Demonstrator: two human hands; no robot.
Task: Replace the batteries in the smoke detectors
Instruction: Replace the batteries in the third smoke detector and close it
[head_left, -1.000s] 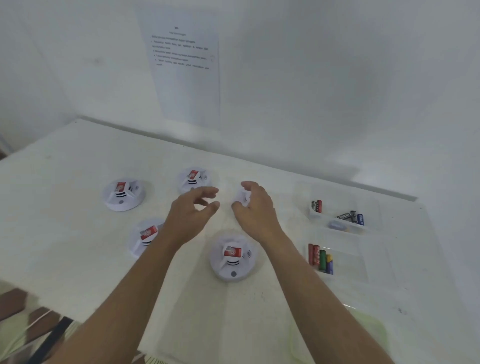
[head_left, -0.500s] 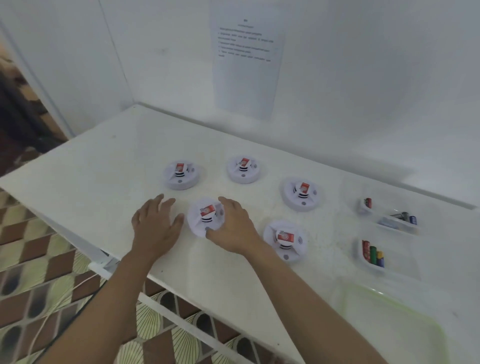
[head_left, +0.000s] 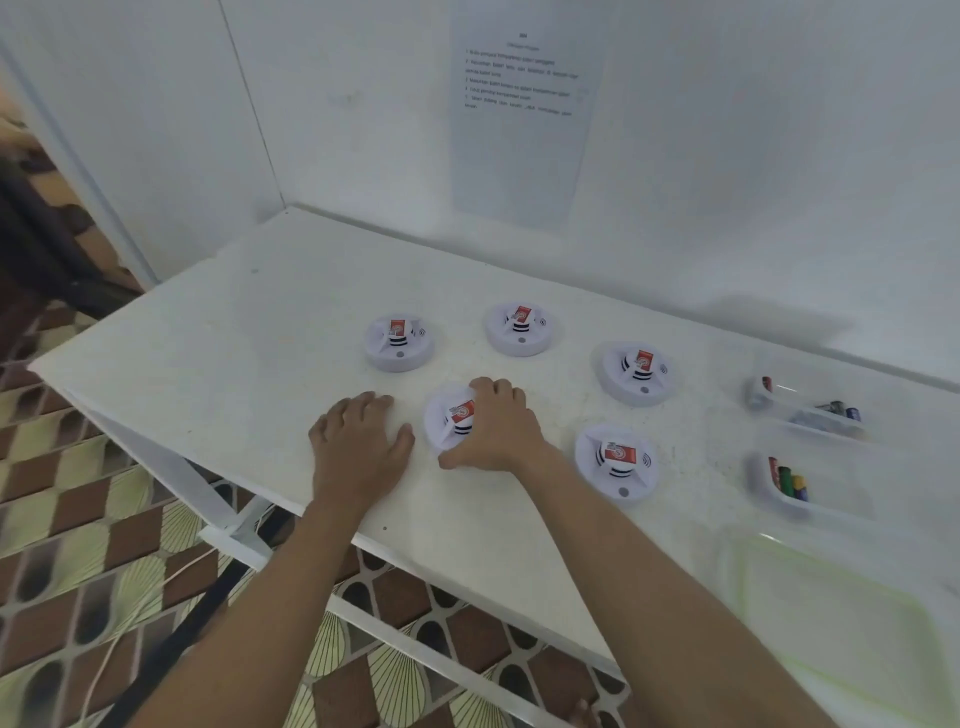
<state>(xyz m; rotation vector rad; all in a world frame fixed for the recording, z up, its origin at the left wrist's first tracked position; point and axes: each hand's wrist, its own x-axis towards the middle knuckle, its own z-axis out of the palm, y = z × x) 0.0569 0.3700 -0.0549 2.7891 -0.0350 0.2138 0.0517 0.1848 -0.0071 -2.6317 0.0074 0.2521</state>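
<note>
My left hand lies palm-down on the white table, with the fingers loosely spread and holding nothing. It sits at 9 o'clock of the held detector. The thumb is close to that detector's rim, but I cannot tell whether it touches. My right hand comes over the same detector from 3 o'clock and grips it, fingers curled over its far rim and thumb along its near edge.

Taking that unit as centre, the far-left detector stands at 11 o'clock, the back detector at 1 and the right-back detector at 2. The near-right detector is at 4, just beside my right wrist.

Well apart at 3 o'clock, the far tray holds a few batteries. The near tray holds coloured cells.
</note>
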